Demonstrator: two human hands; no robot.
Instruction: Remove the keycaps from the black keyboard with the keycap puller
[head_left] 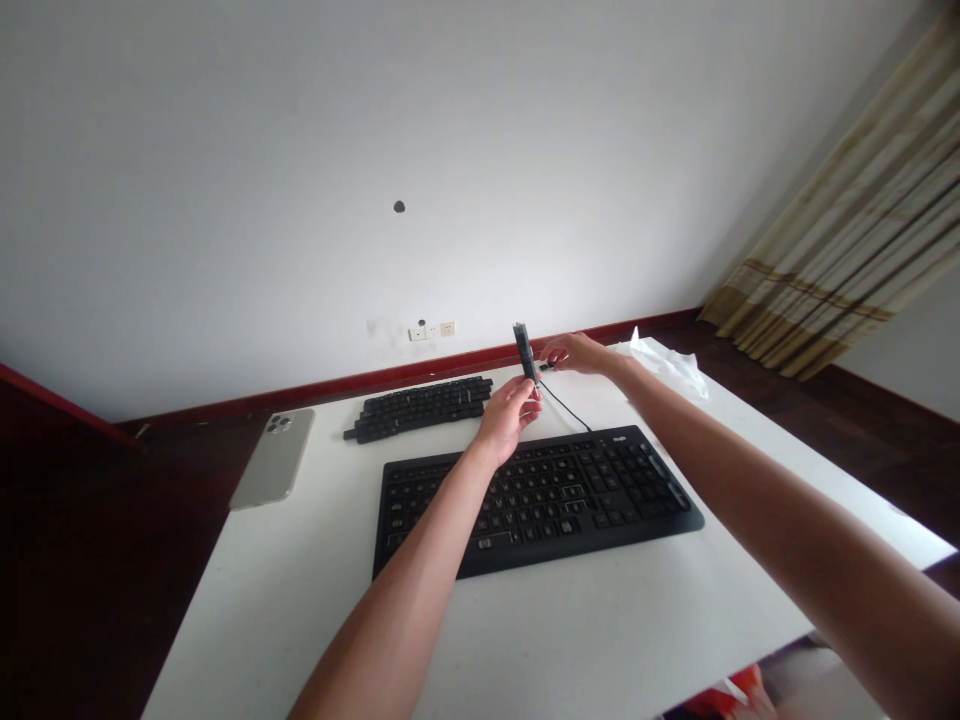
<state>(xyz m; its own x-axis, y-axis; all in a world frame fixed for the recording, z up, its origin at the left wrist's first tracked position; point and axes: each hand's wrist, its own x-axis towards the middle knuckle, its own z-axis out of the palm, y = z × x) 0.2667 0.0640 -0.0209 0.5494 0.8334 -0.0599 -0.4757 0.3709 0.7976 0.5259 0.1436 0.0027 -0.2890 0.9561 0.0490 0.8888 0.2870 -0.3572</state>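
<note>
My left hand (508,418) is raised above the far edge of the keyboard and is shut around the lower end of a small black oblong device (523,345), which stands nearly upright. My right hand (576,353) reaches in from the right, its fingertips pinching a small black plug (546,366) close to the device. A thin black cable (564,408) runs down from there to the back edge of a black full-size keyboard (532,500), which lies on the white table (285,590) below both hands.
A black keycap-covered keyboard part (418,408) lies at the table's far side. A silver smartphone (274,458) lies face down at the left edge. Crumpled white plastic (664,365) sits at the far right corner. Behind are a wall socket plate (431,330) and a striped curtain (832,220).
</note>
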